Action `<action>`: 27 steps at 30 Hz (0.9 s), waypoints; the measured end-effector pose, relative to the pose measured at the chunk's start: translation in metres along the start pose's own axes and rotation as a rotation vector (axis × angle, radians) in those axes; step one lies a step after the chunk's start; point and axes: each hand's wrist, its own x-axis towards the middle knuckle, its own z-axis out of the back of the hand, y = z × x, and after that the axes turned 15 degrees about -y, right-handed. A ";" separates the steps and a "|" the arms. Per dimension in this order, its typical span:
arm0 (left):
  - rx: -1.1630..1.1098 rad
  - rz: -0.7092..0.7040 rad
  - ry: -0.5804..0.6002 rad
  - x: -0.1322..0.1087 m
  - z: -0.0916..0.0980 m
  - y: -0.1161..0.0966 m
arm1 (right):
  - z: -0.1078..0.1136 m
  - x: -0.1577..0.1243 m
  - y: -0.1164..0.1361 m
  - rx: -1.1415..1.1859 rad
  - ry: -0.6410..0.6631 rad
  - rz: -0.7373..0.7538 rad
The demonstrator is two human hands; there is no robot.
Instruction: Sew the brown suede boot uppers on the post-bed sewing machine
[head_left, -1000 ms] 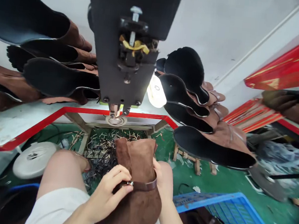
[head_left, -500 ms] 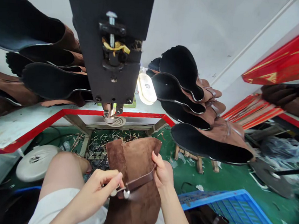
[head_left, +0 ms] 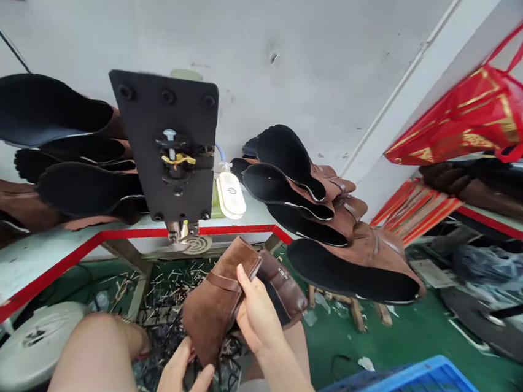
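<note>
My right hand (head_left: pixel 259 313) is closed on a brown suede boot upper (head_left: pixel 209 308), its thumb on the outer face near the top edge. A narrow leather strap (head_left: pixel 225 282) crosses the upper. Beside my fingers, a smooth dark brown part (head_left: pixel 283 284) with small pale print folds out to the right. Below, my left hand (head_left: pixel 179 379) has thumb and fingers apart at the lower end of the upper; its fingertips reach the edge and are partly hidden there. The sewing machine head (head_left: pixel 168 150) stands beyond the upper, with its needle area (head_left: pixel 181 234) apart from it.
Boot uppers with black lining are piled on the left (head_left: pixel 91 189) and right (head_left: pixel 351 266) of the red-edged table (head_left: pixel 50 274). A lit lamp (head_left: pixel 231 196) hangs by the machine. A blue crate (head_left: pixel 432 385), a white round stool (head_left: pixel 38 347) and a red bag (head_left: pixel 472 118) surround the workplace.
The boot upper has been turned and tilted, showing its smooth dark part. My left hand has moved down from the strap; the small shiny item at its fingers no longer shows. The view has tilted up.
</note>
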 end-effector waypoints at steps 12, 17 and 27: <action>0.430 -0.518 -0.100 0.045 0.040 -0.031 | -0.034 0.034 -0.019 0.086 -0.051 -0.019; 0.326 -0.244 0.128 0.050 0.028 -0.047 | -0.031 0.043 -0.033 0.139 -0.115 -0.004; -0.198 0.296 0.081 0.051 0.006 -0.059 | -0.038 0.051 -0.034 -0.002 -0.111 0.076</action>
